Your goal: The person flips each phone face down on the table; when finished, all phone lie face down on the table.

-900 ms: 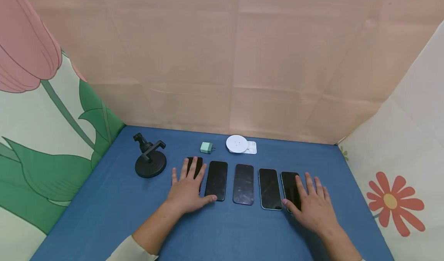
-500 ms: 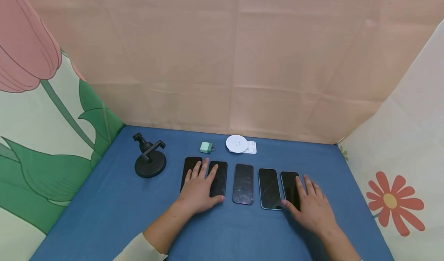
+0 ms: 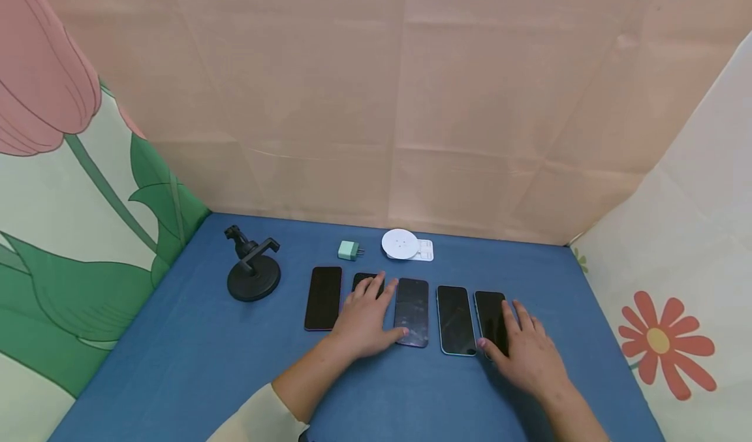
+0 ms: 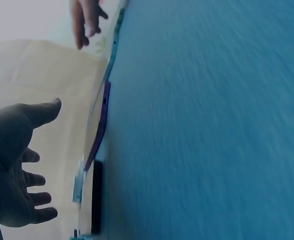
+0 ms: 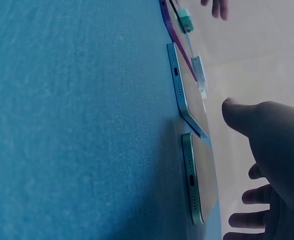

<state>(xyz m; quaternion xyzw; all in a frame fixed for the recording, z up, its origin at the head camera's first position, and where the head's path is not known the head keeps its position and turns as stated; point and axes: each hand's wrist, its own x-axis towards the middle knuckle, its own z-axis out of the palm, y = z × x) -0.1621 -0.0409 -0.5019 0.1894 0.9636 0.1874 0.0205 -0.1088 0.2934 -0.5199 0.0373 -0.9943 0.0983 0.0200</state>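
Several phones lie face up in a row on the blue cloth. My left hand (image 3: 365, 321), fingers spread, hovers over the second phone (image 3: 360, 277) from the left and hides most of it. Its thumb overlaps the third phone (image 3: 414, 301). In the left wrist view that hand is raised above a purple-edged phone (image 4: 102, 117) and a dark-edged one (image 4: 97, 197). My right hand (image 3: 531, 357) is held over the rightmost phone (image 3: 489, 308), also with fingers extended; a gap shows above the green-edged phone (image 5: 191, 175) in the right wrist view. Both hands hold nothing.
Uncovered in the row are the leftmost phone (image 3: 324, 298) and the fourth phone (image 3: 455, 321). A black phone stand (image 3: 254, 279) stands at left. Behind the row lie a pale green plug adapter (image 3: 348, 250) and a round white disc (image 3: 401, 243) on a small white piece. Printed cloth walls enclose the table.
My left hand has swept rightward from the leftmost phone to above the second and third, uncovering the leftmost. My right hand has stayed nearly in place.
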